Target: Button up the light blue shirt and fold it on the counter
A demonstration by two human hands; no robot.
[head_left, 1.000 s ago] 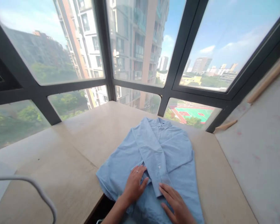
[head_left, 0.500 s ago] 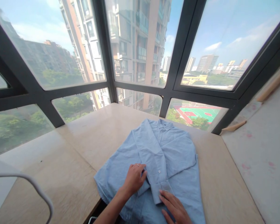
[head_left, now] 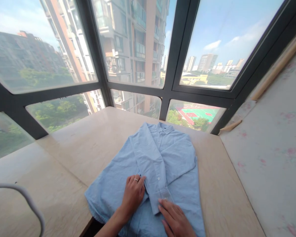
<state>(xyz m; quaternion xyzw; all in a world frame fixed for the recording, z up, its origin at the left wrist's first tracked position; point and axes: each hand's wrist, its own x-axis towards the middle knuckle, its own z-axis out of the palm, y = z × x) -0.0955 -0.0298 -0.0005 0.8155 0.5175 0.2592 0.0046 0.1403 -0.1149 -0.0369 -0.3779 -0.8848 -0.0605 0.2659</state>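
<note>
A light blue long-sleeved button-up shirt (head_left: 180, 154) lies front up on the ledge, its collar toward the windows. Both sleeves are folded in across the front. One sleeve (head_left: 149, 154) runs down the middle, and its cuff (head_left: 158, 200) points toward me. My left hand (head_left: 134, 192), a ring on one finger, is closed at the left edge of this sleeve with bent fingers; the fingertips are partly hidden against the cloth. My right hand (head_left: 175, 215) rests with fingers stretched out on the cuff and the shirt front beside it.
The beige stone ledge (head_left: 71, 148) extends left and right of the shirt. Dark window frames (head_left: 133, 88) border its far side. A wall with flowered paper (head_left: 268, 158) rises at the right, its edge peeling. A grey-white curved tube (head_left: 27, 197) stands at the lower left.
The view has shifted, so the shirt sits further left in the picture. The left hand's fingers have bent in more at the sleeve edge. The right hand stays at the cuff.
</note>
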